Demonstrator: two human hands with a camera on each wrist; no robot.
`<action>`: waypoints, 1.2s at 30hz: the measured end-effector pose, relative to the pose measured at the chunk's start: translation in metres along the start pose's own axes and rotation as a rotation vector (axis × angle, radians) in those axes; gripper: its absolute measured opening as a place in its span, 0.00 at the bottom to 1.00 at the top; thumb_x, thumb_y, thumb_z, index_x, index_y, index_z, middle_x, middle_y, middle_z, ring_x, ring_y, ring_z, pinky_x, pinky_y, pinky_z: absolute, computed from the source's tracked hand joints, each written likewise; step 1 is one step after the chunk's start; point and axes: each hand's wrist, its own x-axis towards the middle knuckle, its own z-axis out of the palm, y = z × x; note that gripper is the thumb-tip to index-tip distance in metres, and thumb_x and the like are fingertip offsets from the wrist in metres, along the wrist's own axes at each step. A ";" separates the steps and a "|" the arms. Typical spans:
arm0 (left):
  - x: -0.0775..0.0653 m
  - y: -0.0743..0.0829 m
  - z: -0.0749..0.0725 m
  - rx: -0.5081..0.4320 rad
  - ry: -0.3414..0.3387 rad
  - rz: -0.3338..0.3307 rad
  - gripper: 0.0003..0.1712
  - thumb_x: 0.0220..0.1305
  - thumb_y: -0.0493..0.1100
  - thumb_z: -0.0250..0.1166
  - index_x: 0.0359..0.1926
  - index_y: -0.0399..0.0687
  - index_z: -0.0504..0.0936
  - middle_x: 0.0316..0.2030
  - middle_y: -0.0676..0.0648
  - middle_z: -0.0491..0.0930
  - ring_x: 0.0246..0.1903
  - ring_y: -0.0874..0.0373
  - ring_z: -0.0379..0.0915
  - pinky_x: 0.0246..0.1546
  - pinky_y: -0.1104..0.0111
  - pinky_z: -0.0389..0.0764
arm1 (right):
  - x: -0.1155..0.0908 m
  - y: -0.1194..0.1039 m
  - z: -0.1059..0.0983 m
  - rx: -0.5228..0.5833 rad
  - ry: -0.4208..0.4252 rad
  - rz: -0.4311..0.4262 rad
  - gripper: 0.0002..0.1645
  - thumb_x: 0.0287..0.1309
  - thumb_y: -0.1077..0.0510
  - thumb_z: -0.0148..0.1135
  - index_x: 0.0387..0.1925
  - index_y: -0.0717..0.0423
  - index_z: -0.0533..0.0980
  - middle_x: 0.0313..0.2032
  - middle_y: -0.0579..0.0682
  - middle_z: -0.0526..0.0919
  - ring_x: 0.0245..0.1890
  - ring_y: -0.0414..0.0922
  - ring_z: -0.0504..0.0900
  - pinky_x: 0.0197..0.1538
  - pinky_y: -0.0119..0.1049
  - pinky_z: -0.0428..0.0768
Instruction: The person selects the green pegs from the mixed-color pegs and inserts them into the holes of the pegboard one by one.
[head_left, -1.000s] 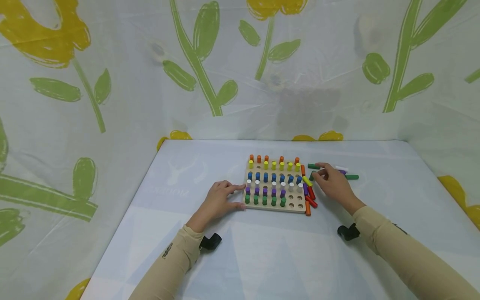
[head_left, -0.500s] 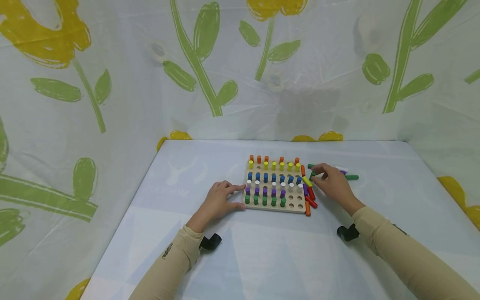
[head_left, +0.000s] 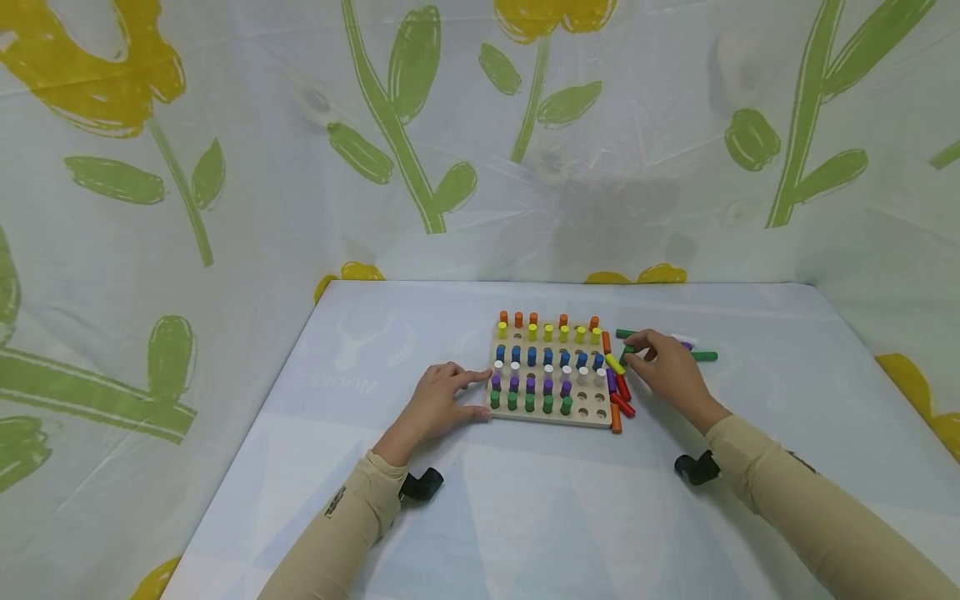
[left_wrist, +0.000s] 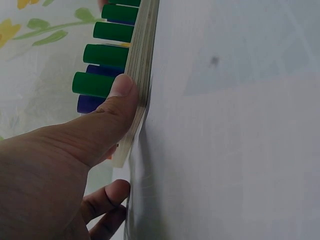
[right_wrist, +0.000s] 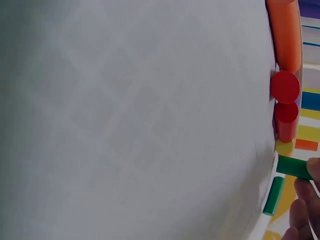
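A wooden pegboard point(head_left: 555, 419) on the table carries rows of orange, yellow, blue, white, purple and green pegs, with some bare holes. My left hand point(head_left: 437, 398) lies at its left side, forefinger and thumb touching the edge. In the left wrist view the left thumb point(left_wrist: 121, 87) presses on the board's edge beside a green peg point(left_wrist: 92, 84); the other fingers sit loosely below. Right of the board, my right hand point(head_left: 667, 367) pinches a green peg point(right_wrist: 294, 167) between thumb and fingers. The held peg is tilted, its lower end at the tabletop.
Loose orange, yellow, purple and red pegs point(head_left: 623, 405) lie along the board's right edge. Another green peg point(head_left: 627, 333) lies beyond the right hand. White, purple and green pegs point(head_left: 705, 356) lie to its right. A flower-printed curtain point(head_left: 480, 192) hangs behind the table.
The right fingers have dipped very slightly toward the table with the green peg pinched between them. My left hand has stayed against the pegboard.
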 end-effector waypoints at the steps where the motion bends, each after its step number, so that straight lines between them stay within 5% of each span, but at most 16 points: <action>1: 0.000 0.000 0.000 0.000 0.001 0.001 0.42 0.54 0.62 0.77 0.70 0.66 0.75 0.46 0.50 0.74 0.58 0.47 0.63 0.60 0.54 0.67 | 0.000 0.000 0.000 -0.001 0.003 -0.002 0.17 0.69 0.57 0.63 0.55 0.60 0.76 0.50 0.60 0.81 0.46 0.55 0.77 0.39 0.42 0.82; 36: 0.001 -0.004 0.002 -0.002 0.014 0.026 0.43 0.53 0.63 0.76 0.70 0.66 0.75 0.45 0.51 0.74 0.57 0.47 0.63 0.60 0.54 0.66 | -0.022 -0.012 0.001 0.047 0.081 -0.114 0.14 0.66 0.59 0.64 0.51 0.60 0.79 0.45 0.57 0.83 0.46 0.54 0.76 0.45 0.46 0.76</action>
